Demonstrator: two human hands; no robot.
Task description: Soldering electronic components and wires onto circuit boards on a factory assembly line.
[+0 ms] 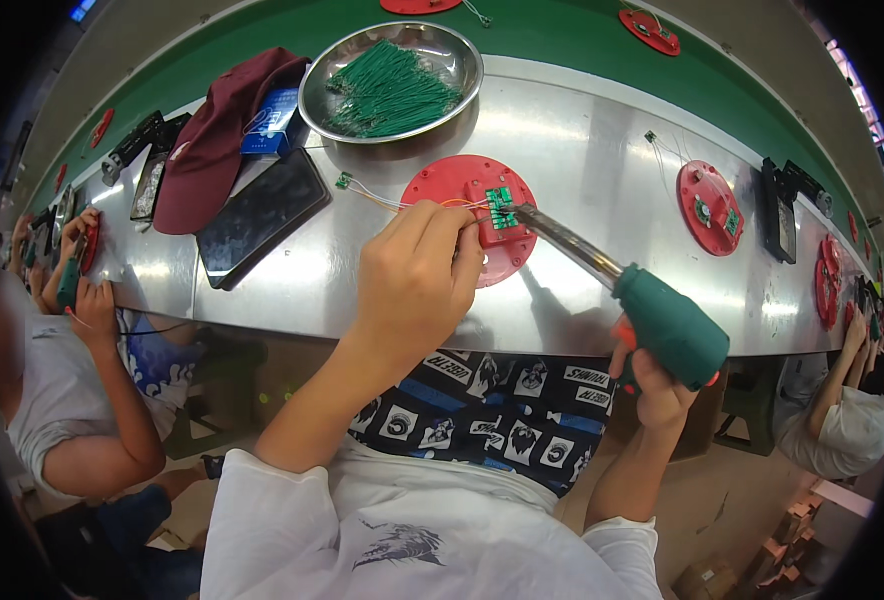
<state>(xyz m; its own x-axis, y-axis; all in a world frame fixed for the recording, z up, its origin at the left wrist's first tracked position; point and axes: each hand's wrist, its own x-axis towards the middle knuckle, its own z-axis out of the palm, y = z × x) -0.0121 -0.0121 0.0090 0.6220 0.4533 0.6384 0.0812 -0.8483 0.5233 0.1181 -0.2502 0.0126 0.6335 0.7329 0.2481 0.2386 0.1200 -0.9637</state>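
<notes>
A round red plastic disc [432, 182] lies on the metal bench before me, with a green circuit board [503, 208] in its raised middle. My right hand [659, 388] grips a soldering gun [670, 325] with a green body and orange trigger; its long metal tip reaches down-left onto the board. My left hand [414, 275] is pinched at the board's left edge, on a thin wire that its fingers partly hide. White and orange wires [374, 194] run past that hand, out to a tiny green board [344, 181] on the bench.
A steel bowl [469, 68] of green wires [392, 92] stands behind. To the left lie a maroon cap [207, 150], a blue box [274, 122] and a black tablet-like slab [265, 217]. Another red disc [710, 208] sits right. People work at both sides [92, 400].
</notes>
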